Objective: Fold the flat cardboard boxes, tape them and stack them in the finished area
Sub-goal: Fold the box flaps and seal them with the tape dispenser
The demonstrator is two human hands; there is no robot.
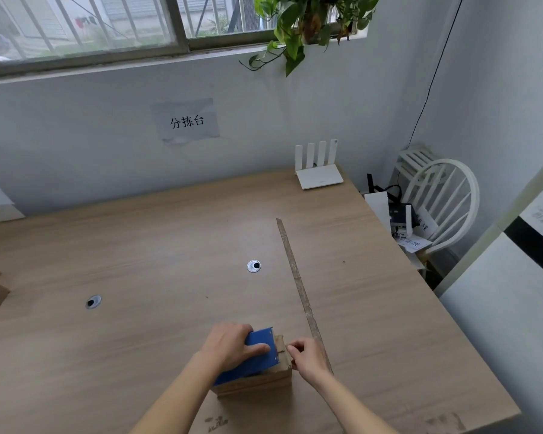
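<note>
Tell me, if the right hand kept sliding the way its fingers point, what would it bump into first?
The right hand points left, toward the small cardboard box, and its fingertips already look to be at that box's top edge. Just beyond is the blue tape dispenser held by the left hand. Depth is hard to judge here.

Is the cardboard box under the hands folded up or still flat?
Folded up: the cardboard box stands as a block on the table, side walls visible beneath the blue tape dispenser.
</note>
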